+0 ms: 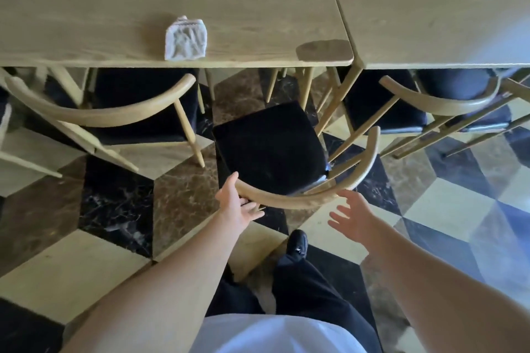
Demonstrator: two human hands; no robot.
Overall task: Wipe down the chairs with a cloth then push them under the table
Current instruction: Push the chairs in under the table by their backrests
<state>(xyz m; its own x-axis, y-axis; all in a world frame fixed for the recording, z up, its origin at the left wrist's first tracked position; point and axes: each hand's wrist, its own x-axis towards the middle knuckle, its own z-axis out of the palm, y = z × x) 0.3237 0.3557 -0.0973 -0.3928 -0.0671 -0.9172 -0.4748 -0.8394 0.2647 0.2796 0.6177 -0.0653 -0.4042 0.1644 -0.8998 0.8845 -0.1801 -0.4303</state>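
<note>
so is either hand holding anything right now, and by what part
The left hand grips the pulled-out chair by the left end of its curved wooden backrest. The right hand is open beside the backrest, holding nothing.

No readable text, label, brand, number or sign appears anywhere in view. The wooden desk [243, 3], the folded cloth [185, 39] on it and the chair [286, 152] carry no visible writing.

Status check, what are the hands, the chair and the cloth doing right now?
Left hand gripping chair backrest. Right hand open, off it. Cloth on table. Chair angled toward table leg.
</note>
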